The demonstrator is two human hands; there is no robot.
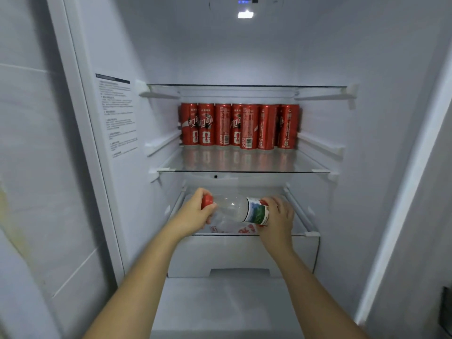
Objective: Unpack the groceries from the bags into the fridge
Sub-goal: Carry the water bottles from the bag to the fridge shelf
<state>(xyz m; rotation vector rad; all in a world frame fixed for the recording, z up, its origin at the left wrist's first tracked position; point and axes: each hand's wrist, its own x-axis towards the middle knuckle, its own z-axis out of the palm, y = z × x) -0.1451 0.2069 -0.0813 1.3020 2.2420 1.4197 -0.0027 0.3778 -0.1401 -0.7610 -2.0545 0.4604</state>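
Note:
A clear water bottle (232, 209) with a red cap and a green-and-red label lies sideways in both my hands, just above the lower glass shelf (300, 231) of the open fridge. My left hand (195, 214) grips its cap end. My right hand (278, 218) holds the labelled bottom end. Under the bottle a second clear bottle with red print (234, 228) lies on that shelf, partly hidden. Several red cola cans (241, 126) stand in a row at the back of the middle glass shelf (244, 165).
The top glass shelf (247, 87) carries nothing that I can see. A white drawer front (242, 255) sits below the lower shelf. A printed sticker (118, 116) is on the fridge's left inner wall. The fridge lamp (245, 14) glows overhead.

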